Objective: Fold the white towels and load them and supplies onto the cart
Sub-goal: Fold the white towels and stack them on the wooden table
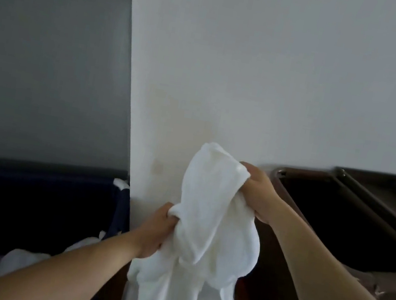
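While both hands are up in front of the pale wall (255, 81), the white towel (208, 219) hangs bunched between them, clear of any surface, with no fold in it yet. The right hand (260, 194) is the high one, fingers curled tight round a gathered wad near the top, and a loose peak of cloth stands above the fist. The left hand (157, 229) sits lower and to the left, nearer the body, fingers closed on a twist of fabric about the towel's middle.

Now the line that matters: the towel's long axis runs close to upright, leaning a touch from the left grip up to the right one, and the rest drops below the left hand and out of the bottom of view. One loose flap dangles at the lower right, straight beneath the right hand and across the cloth from the left. By my reading, the job now is to find an edge: the hands need to work out to two corners and draw apart sideways so the cloth opens flat.

Off to the left there's a dark navy hamper (26, 199) with pale linens (16, 260) inside. To the right is a brown bin (276, 178), dark inside; whether it belongs to the cart, I can't tell.
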